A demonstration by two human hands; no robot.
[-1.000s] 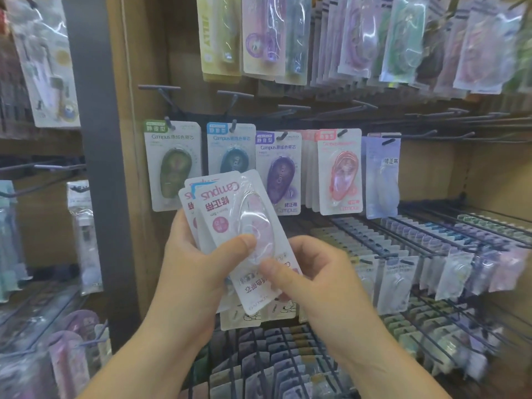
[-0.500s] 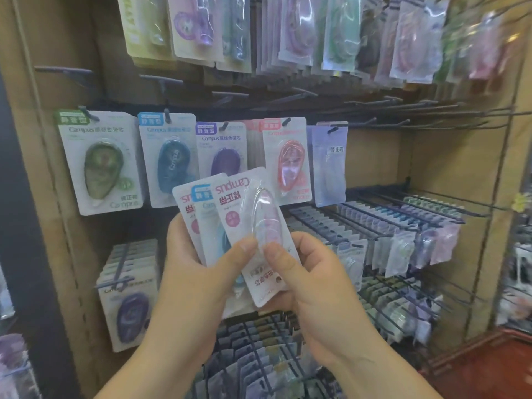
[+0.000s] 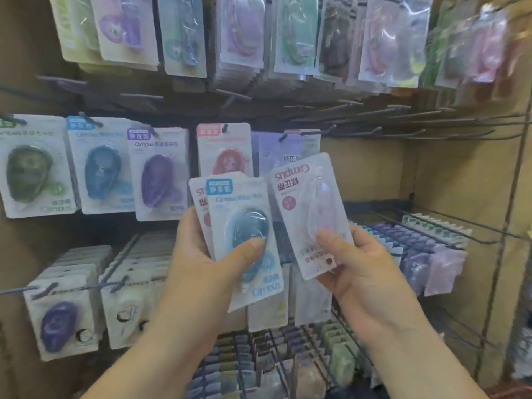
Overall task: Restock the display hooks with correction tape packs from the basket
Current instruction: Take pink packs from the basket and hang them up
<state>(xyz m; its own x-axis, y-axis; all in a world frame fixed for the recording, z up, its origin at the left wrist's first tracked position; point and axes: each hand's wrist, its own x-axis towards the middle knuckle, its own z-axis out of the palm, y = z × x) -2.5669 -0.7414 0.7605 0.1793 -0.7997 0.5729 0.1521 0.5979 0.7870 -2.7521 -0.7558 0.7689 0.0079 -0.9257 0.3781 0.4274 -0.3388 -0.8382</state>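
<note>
My left hand (image 3: 201, 263) grips a small stack of correction tape packs, with a blue pack (image 3: 244, 237) on top, upright, and another pack (image 3: 198, 203) behind it. My right hand (image 3: 354, 269) holds a single pink pack (image 3: 308, 208), upside down and tilted right, apart from the stack. Behind them the display hooks carry hanging packs: green (image 3: 31, 165), blue (image 3: 100, 168), purple (image 3: 158, 174), red (image 3: 227, 151) and a pale lilac one (image 3: 288, 148). The basket is not in view.
Bare black hooks (image 3: 431, 131) stick out at the right of the middle row. More packs hang above (image 3: 244, 33) and at the lower left (image 3: 60, 312). Lower wire racks (image 3: 417, 234) hold dense rows of packs. A wooden side panel (image 3: 460, 168) bounds the right.
My right hand has pulled the pink pack off the stack and moved it right, uncovering the blue pack in my left hand. The view has shifted right along the display.
</note>
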